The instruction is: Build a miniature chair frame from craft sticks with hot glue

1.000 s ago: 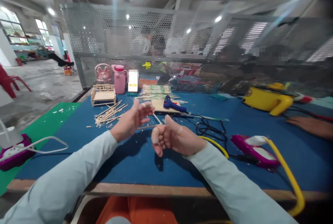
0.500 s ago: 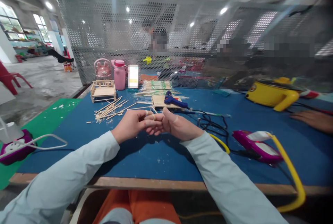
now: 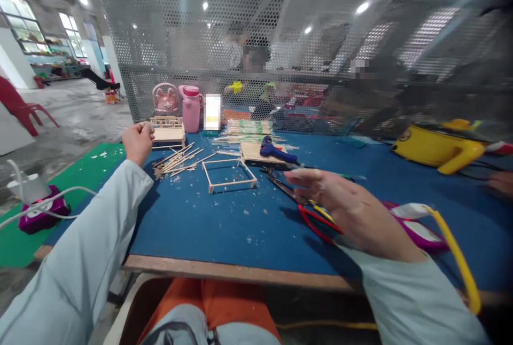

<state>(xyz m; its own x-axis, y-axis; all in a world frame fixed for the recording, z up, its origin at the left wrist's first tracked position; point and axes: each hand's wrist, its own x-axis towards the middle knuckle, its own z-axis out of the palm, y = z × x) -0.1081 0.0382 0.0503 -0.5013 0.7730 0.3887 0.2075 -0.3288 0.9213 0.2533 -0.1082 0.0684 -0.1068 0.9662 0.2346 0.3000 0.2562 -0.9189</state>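
Note:
My left hand (image 3: 138, 142) is closed at the left end of a small wooden-stick bench (image 3: 170, 134); what its fingertips hold, if anything, is hidden. My right hand (image 3: 352, 209), slightly blurred, has its fingers stretched out and nothing in them. It is over the right side of red-handled pliers (image 3: 298, 201), hiding part of the handles. Between my hands a rectangular stick frame (image 3: 228, 183) with short corner legs lies on the blue table. Loose sticks (image 3: 176, 161) are piled beside the bench.
A blue glue gun (image 3: 276, 151) rests on a wooden panel (image 3: 250, 154). Behind are bundled sticks (image 3: 248, 127), a phone (image 3: 212, 112) and a pink bottle (image 3: 192, 112). At right are a yellow pot (image 3: 425, 147), a purple power strip (image 3: 425, 230) and another person's hand (image 3: 500, 182).
My hands have moved apart, the left toward the bench and the right to the right. The stick frame and pliers now show. The view has shifted slightly.

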